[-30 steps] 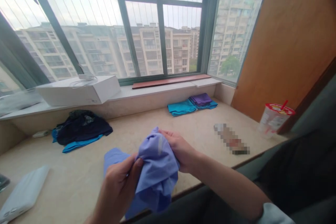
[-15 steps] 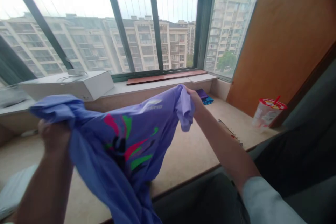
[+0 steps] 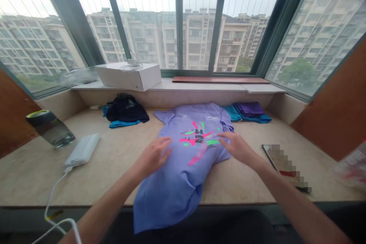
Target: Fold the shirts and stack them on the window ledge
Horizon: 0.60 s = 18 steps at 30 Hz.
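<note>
Sliding risked: lavender shirt (image 3: pixel 177 183) could be dragged off counter (image 3: pixel 108 175) by overhanging hem (image 3: pixel 156 225); left hand (image 3: pixel 154 155), right hand (image 3: pixel 239 148) held loosely spread.

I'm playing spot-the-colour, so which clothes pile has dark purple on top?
The folded pile at the back right, beside the spread-out shirt. The crumpled pile, back left below the white box, is nearly black on top.

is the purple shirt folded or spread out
Spread out: the purple shirt lies print side up, sleeves out to both sides, its rumpled lower end hanging over the counter's edge.
</note>
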Available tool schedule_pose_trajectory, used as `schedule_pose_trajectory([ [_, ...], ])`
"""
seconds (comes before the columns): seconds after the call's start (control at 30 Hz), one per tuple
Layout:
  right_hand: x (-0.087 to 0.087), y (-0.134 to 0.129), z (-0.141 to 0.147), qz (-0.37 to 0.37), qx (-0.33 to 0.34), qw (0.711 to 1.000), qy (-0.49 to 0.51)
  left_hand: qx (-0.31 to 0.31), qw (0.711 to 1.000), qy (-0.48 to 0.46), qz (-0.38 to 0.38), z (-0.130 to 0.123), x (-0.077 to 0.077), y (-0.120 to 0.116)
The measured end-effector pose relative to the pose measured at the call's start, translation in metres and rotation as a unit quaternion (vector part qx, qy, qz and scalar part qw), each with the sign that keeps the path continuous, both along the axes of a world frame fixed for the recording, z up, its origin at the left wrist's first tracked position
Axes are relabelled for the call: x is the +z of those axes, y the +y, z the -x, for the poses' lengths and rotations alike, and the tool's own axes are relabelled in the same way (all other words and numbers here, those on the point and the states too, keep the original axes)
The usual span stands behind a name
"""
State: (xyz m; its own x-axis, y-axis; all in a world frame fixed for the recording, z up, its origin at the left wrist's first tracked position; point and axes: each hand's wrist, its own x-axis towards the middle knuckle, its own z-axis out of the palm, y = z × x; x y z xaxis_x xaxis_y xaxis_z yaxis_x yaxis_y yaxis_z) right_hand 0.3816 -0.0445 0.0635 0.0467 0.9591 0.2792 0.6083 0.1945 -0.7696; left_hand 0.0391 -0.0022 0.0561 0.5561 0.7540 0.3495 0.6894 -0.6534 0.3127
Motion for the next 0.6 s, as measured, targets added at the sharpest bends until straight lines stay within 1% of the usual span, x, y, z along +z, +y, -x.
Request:
schedule_pose_trajectory([
  [0.03, -0.015, -0.020, 0.007, -0.028, 0.049, 0.996, -0.063, -0.032, 0.999, 0.030, -0.007, 0.001, -0.010, -0.021],
  [0.07, -0.030, -0.040, 0.016, -0.058, 0.088, 0.989, -0.103, -0.051, 0.997, 0.052, -0.015, 0.003, -0.019, -0.042],
  [0.1, -0.044, -0.061, 0.024, -0.086, 0.121, 0.980, -0.133, -0.058, 0.996, 0.061, -0.037, 0.005, -0.028, -0.063],
  [0.13, -0.056, -0.079, 0.034, -0.116, 0.140, 0.971, -0.158, -0.068, 0.993, 0.067, -0.068, 0.007, -0.036, -0.082],
  [0.2, -0.076, -0.108, 0.051, -0.207, 0.137, 0.946, -0.208, -0.084, 0.982, 0.092, -0.139, 0.013, -0.054, -0.111],
  [0.23, -0.082, -0.116, 0.059, -0.249, 0.128, 0.930, -0.240, -0.095, 0.973, 0.102, -0.185, 0.015, -0.062, -0.120],
  [0.3, -0.089, -0.122, 0.071, -0.308, 0.102, 0.901, -0.288, -0.094, 0.956, 0.133, -0.245, 0.020, -0.077, -0.129],
  [0.33, -0.090, -0.121, 0.077, -0.325, 0.091, 0.892, -0.302, -0.086, 0.950, 0.147, -0.261, 0.022, -0.083, -0.130],
  [0.4, -0.089, -0.116, 0.087, -0.347, 0.073, 0.885, -0.303, -0.059, 0.947, 0.169, -0.266, 0.025, -0.090, -0.129],
  [0.5, -0.086, -0.111, 0.103, -0.370, 0.052, 0.894, -0.246, -0.043, 0.949, 0.179, -0.256, 0.029, -0.089, -0.123],
  [0.6, -0.094, -0.110, 0.121, -0.392, 0.031, 0.905, -0.164, -0.064, 0.961, 0.137, -0.233, 0.032, -0.079, -0.117],
])
